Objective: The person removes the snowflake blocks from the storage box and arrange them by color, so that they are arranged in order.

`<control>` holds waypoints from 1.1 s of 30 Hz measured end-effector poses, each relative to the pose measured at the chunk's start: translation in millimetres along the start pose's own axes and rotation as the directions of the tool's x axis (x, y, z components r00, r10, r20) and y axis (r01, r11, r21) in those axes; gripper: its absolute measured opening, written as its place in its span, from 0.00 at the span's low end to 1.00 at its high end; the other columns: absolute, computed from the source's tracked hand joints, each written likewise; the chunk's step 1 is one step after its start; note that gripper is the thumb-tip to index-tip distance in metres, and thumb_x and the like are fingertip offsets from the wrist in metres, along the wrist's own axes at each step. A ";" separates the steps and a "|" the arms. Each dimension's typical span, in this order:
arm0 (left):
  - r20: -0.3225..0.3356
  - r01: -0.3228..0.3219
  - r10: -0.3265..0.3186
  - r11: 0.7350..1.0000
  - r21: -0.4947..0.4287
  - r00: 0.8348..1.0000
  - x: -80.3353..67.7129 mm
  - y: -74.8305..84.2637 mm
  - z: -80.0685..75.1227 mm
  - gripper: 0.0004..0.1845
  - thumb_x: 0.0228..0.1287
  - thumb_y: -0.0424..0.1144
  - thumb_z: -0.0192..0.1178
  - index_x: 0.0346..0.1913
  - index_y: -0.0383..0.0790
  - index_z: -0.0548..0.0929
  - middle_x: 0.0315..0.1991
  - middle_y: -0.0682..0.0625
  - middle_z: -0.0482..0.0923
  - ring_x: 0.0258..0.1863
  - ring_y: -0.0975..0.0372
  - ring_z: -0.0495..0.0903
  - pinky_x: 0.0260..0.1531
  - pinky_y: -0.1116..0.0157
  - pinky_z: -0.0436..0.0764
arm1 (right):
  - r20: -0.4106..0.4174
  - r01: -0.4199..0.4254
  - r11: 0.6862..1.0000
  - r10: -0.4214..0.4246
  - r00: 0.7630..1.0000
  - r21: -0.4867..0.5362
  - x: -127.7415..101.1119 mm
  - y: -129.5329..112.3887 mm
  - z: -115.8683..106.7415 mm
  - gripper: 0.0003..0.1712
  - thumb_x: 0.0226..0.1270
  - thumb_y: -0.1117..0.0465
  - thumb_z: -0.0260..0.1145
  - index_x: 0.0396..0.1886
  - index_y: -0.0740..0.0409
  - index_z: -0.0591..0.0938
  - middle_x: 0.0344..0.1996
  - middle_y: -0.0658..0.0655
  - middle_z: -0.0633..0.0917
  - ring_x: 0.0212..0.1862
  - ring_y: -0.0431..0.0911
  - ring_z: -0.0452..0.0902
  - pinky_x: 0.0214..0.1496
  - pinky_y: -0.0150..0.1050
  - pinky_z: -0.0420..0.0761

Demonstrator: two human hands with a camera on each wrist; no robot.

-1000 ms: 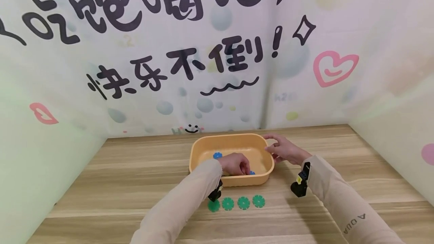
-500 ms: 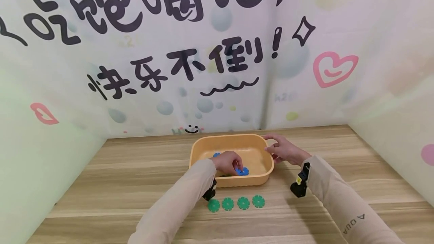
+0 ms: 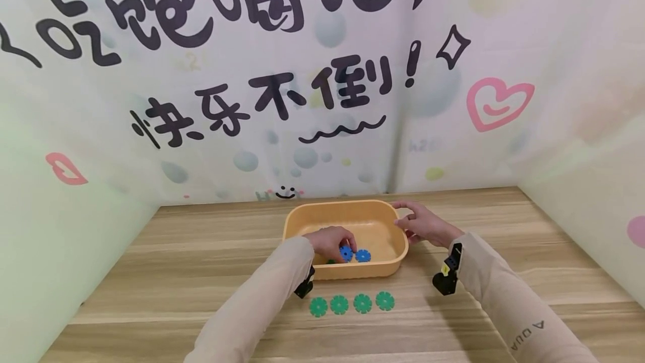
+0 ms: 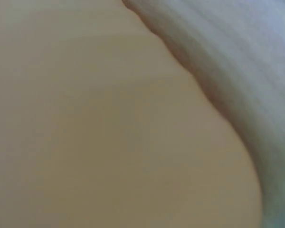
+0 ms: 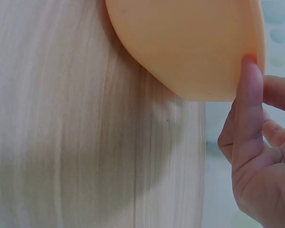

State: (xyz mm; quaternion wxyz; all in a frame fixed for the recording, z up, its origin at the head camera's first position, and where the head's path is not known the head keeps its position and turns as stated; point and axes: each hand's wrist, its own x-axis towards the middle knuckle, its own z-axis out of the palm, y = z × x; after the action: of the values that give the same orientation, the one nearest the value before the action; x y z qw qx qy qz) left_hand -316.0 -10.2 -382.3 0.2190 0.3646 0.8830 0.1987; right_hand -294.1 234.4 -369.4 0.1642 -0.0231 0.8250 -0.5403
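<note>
My left hand (image 3: 332,241) reaches into an orange plastic basin (image 3: 347,270), its fingers curled down. At its fingertips it pinches a blue snowflake disc (image 3: 345,253), tilted up. Just right of that, a second blue disc (image 3: 363,255) lies in the basin. A bit of a dark green piece (image 3: 330,261) peeks out under the hand. My right hand (image 3: 425,224) grips the basin's right rim; in the right wrist view its thumb (image 5: 249,104) presses the outer wall and fingers reach over the edge. The left wrist view is blurred and mostly filled by the basin wall (image 4: 109,133).
In front of the basin, several green snowflake discs (image 3: 339,305) lie in a row on the wooden table (image 3: 201,273). Behind the table hangs a printed white curtain (image 3: 302,156), with pale sides left and right.
My left hand has shifted left inside the basin. One blue disc now lies uncovered, and another shows at the fingertips. The right hand keeps its hold on the rim.
</note>
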 end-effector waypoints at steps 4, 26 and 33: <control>-0.005 0.003 -0.003 1.000 0.023 1.000 -2.6 -0.2 -2.0 0.14 0.43 0.30 0.68 0.35 0.42 0.78 0.32 0.54 0.73 0.34 0.64 0.69 0.35 0.71 0.72 | 0.004 0.000 1.000 0.000 1.000 0.001 -0.8 -0.7 -0.2 0.27 0.66 0.65 0.52 0.63 0.60 0.57 0.34 0.65 0.74 0.25 0.44 0.71 0.23 0.33 0.75; -0.048 0.114 -0.119 0.989 -0.093 0.992 -23.3 -15.4 -9.4 0.13 0.40 0.29 0.70 0.31 0.35 0.77 0.21 0.51 0.70 0.21 0.65 0.66 0.22 0.74 0.69 | 0.008 0.014 1.000 -0.014 1.000 -0.009 -1.9 -0.8 0.6 0.27 0.65 0.64 0.53 0.63 0.60 0.58 0.34 0.64 0.75 0.26 0.45 0.72 0.24 0.35 0.75; -0.026 0.124 -0.128 0.985 -0.121 0.991 -28.7 -15.8 -16.7 0.10 0.44 0.27 0.67 0.30 0.34 0.77 0.21 0.51 0.68 0.22 0.64 0.67 0.22 0.73 0.69 | 0.004 0.010 1.000 -0.010 1.000 -0.015 -1.4 -0.8 0.2 0.27 0.65 0.64 0.53 0.63 0.60 0.57 0.33 0.63 0.76 0.26 0.45 0.72 0.25 0.36 0.75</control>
State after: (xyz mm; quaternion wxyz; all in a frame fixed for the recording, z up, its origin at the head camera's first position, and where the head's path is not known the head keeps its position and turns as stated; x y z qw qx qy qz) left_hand -315.3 -44.6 -369.7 0.2376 0.2909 0.8944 0.2430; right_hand -292.8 234.2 -368.4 0.1628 -0.0293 0.8285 -0.5350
